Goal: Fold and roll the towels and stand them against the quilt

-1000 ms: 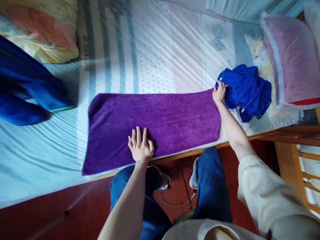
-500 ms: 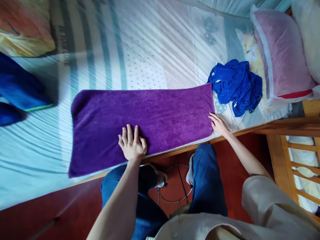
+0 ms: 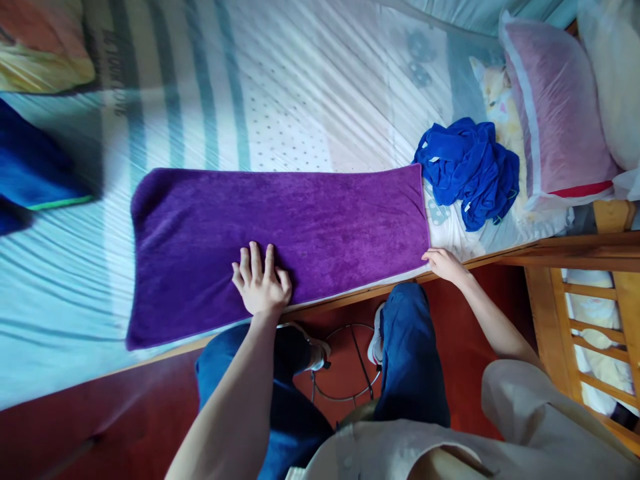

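Observation:
A purple towel [image 3: 320, 213] lies spread lengthwise along the near edge of the bed. Pressed flat on its lower middle, my left hand [image 3: 263, 283] has its fingers spread. At the towel's near right corner, my right hand [image 3: 446, 263] pinches the edge between thumb and fingers. Just past the towel's right end sits a crumpled heap of blue cloth [image 3: 470, 170], with small white tags showing. The towel's far left corner is slightly rounded and raised.
A pink pillow [image 3: 557, 107] under sheer covering stands at the right, beside a cat-print cloth [image 3: 500, 93]. Dark blue fabric [image 3: 35, 160] with a green edge lies at the left. The wooden bed rail [image 3: 500, 257] runs along the front, near my knees.
My right hand has slid down the towel's right edge to its near corner, and its fingers have closed there. My left hand stays flat on the towel. The view has shifted slightly.

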The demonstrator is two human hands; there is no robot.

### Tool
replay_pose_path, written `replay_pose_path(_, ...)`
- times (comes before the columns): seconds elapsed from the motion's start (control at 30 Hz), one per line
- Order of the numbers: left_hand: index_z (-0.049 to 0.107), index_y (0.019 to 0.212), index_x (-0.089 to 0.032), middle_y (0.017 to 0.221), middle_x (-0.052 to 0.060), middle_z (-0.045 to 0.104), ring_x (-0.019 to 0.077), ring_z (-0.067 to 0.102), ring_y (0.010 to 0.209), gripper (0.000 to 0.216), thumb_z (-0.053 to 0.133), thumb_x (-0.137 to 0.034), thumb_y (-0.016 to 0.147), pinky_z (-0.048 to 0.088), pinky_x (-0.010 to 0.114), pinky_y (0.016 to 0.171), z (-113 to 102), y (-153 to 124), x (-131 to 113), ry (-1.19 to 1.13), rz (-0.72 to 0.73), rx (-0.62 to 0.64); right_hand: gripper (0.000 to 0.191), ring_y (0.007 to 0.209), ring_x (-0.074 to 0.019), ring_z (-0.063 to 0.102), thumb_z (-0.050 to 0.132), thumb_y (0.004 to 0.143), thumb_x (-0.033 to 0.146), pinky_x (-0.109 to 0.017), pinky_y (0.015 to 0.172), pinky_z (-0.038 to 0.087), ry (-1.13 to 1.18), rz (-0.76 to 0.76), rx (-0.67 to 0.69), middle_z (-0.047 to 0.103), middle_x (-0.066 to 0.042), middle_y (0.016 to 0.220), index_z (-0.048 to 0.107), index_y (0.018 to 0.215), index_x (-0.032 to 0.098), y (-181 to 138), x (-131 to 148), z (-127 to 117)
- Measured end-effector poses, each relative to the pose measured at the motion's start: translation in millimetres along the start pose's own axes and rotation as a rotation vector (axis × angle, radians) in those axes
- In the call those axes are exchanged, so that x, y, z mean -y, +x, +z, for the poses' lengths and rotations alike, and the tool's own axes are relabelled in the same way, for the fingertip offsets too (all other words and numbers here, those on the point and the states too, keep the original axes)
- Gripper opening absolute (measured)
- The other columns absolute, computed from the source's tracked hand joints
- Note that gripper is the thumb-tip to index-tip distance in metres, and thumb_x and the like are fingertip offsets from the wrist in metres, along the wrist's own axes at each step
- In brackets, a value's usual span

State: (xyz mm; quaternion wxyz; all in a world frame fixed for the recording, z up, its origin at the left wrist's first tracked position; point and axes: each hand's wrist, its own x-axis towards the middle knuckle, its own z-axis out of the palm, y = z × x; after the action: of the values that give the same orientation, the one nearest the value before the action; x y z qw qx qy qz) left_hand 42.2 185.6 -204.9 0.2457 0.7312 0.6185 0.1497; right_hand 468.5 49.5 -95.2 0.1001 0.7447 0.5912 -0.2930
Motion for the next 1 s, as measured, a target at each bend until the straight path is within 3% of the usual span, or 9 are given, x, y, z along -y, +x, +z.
replay_pose_path(0.1, 0.045, 0.159, -0.021, 0.172, 0.011, 0.028, 0.0352, 0.018, 0.161, 0.069, 0.047, -0.03, 0.09, 0.007, 0.06, 0.131, 0, 0, -1, -0.039, -0.002, -0.012, 0.039, 0.105, -0.0212, 0.074, 0.053, 0.092, 0.004, -0.029, 0.096, 0.055, -0.091, 0.21, 0.132, 0.079, -0.007, 0.114, 0.08, 0.111, 0.022, -6, 0, -9)
replay_pose_path(0.17, 0.048, 0.157, -0.02, 0.171, 0.011, 0.03, 0.0343, 0.018, 0.161, 0.068, 0.047, -0.031, 0.09, 0.007, 0.058, 0.131, 0, 0, -2, -0.054, -0.001, -0.03, 0.034, 0.107, -0.0241, 0.074, 0.054, 0.094, 0.009, -0.031, 0.097, 0.055, -0.152, 0.284, 0.137, 0.079, -0.011, 0.112, 0.08, 0.112, 0.019, -6, 5, -14)
replay_pose_path(0.27, 0.051, 0.155, -0.019, 0.17, 0.012, 0.032, 0.0334, 0.02, 0.161, 0.066, 0.046, -0.032, 0.091, 0.008, 0.057, 0.131, 0, 0, -2, -0.062, 0.011, -0.053, 0.036, 0.121, -0.0293, 0.067, 0.049, 0.099, 0.016, -0.038, 0.106, 0.051, -0.168, 0.241, -0.085, 0.073, -0.019, 0.124, 0.074, 0.125, 0.013, 10, 23, -14)
replay_pose_path(0.37, 0.051, 0.155, -0.019, 0.17, 0.012, 0.033, 0.0341, 0.021, 0.16, 0.065, 0.046, -0.032, 0.091, 0.009, 0.058, 0.13, 2, 0, -1, -0.065, 0.023, -0.066, 0.052, 0.145, -0.0296, 0.048, 0.042, 0.105, 0.03, -0.046, 0.12, 0.041, -0.082, 0.091, -0.403, 0.049, -0.019, 0.158, 0.049, 0.154, 0.012, 51, 43, -6)
replay_pose_path(0.43, 0.051, 0.155, -0.019, 0.17, 0.012, 0.033, 0.0345, 0.022, 0.16, 0.065, 0.046, -0.032, 0.092, 0.01, 0.059, 0.13, 3, -1, 1, -0.061, 0.032, -0.073, 0.06, 0.155, -0.0273, 0.033, 0.036, 0.107, 0.036, -0.047, 0.126, 0.032, -0.031, 0.047, -0.518, 0.032, -0.016, 0.17, 0.034, 0.162, 0.013, 90, 48, 2)
replay_pose_path(0.57, 0.05, 0.156, -0.02, 0.169, 0.012, 0.034, 0.0356, 0.022, 0.16, 0.065, 0.048, -0.031, 0.092, 0.011, 0.061, 0.129, 5, 0, 5, -0.047, 0.052, -0.084, 0.064, 0.161, -0.0272, 0.018, 0.027, 0.109, 0.041, -0.053, 0.13, 0.021, 0.007, 0.152, -0.591, 0.021, -0.016, 0.173, 0.026, 0.165, 0.011, 168, 33, 14)
replay_pose_path(0.7, 0.047, 0.158, -0.022, 0.17, 0.01, 0.032, 0.0356, 0.021, 0.16, 0.066, 0.049, -0.03, 0.092, 0.012, 0.063, 0.129, 7, 1, 8, -0.014, 0.063, -0.076, 0.064, 0.162, -0.0269, 0.017, 0.023, 0.109, 0.043, -0.057, 0.129, 0.018, -0.027, 0.215, -0.642, 0.024, -0.016, 0.172, 0.029, 0.165, 0.013, 208, 7, 17)
replay_pose_path(0.87, 0.044, 0.159, -0.021, 0.171, 0.01, 0.029, 0.034, 0.02, 0.16, 0.067, 0.049, -0.027, 0.092, 0.013, 0.061, 0.13, 6, 2, 8, 0.051, 0.065, -0.048, 0.062, 0.161, -0.0292, 0.019, 0.022, 0.108, 0.039, -0.062, 0.127, 0.02, -0.076, 0.18, -0.68, 0.028, -0.018, 0.171, 0.033, 0.163, 0.013, 196, -1, 22)
replay_pose_path(1.0, 0.046, 0.158, -0.019, 0.171, 0.01, 0.03, 0.0324, 0.02, 0.161, 0.067, 0.048, -0.027, 0.092, 0.015, 0.059, 0.131, 6, 4, 8, 0.089, 0.061, -0.034, 0.062, 0.161, -0.0323, 0.017, 0.026, 0.107, 0.036, -0.065, 0.127, 0.017, -0.1, 0.149, -0.687, 0.025, -0.019, 0.171, 0.032, 0.163, 0.01, 158, 31, 43)
